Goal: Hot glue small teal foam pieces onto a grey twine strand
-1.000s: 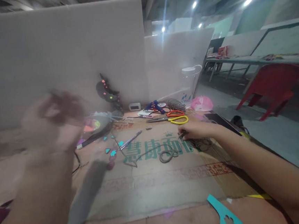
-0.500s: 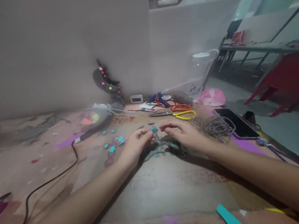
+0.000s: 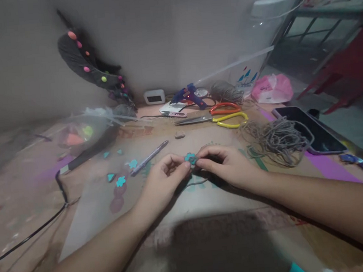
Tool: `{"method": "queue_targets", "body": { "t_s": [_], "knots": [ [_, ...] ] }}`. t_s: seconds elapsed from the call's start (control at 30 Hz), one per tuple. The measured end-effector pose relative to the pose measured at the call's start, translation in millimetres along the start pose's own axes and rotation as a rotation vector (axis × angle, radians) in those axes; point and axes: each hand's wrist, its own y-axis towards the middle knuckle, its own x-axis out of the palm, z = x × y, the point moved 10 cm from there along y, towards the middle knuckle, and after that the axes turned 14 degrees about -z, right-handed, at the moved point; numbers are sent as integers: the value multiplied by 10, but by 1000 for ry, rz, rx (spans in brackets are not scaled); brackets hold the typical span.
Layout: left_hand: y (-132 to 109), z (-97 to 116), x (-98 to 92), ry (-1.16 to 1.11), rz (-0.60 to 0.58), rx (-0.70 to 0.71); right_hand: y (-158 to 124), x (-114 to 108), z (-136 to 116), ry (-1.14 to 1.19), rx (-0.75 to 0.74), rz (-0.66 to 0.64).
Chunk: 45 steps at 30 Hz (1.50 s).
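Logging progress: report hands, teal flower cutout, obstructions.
Left hand, right hand: both pinching. Teal flower cutout between them. Gray cord tangle off to the right, not in the way.

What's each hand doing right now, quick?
Left hand: closed, thumb and fingers pinching one side of the teal flower.
Right hand: closed, thumb and fingers pinching at the flower's other side.
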Motion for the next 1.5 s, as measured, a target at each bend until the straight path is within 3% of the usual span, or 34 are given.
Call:
{"method": "queue_targets", "body": {
  "t_s": [0.23,0.47,0.77,0.93,1.27,1.4,1.5],
  "knots": [
    [-34,27,133,329,-115,-16,-32,20,-44,17,-24,2],
    [-51,38,131,419,-120,6,-41,29,-80,30,-45,-27],
    [-43,37,142,354,-132,26,-31,18,-60,-32,-11,-4],
    [-68,79,30,177,-13,57,-34,27,-53,-13,-23,-22],
    [-84,36,-34,118,46,-6,-49,-106,12,-63,30,59],
    [-61,61,-37,91,56,-4,-86,-1,-109,-137,-29,0],
    [-44,85,-41,74,55,15,-137,125,-302,-321,-201,-49]
  ]
}}
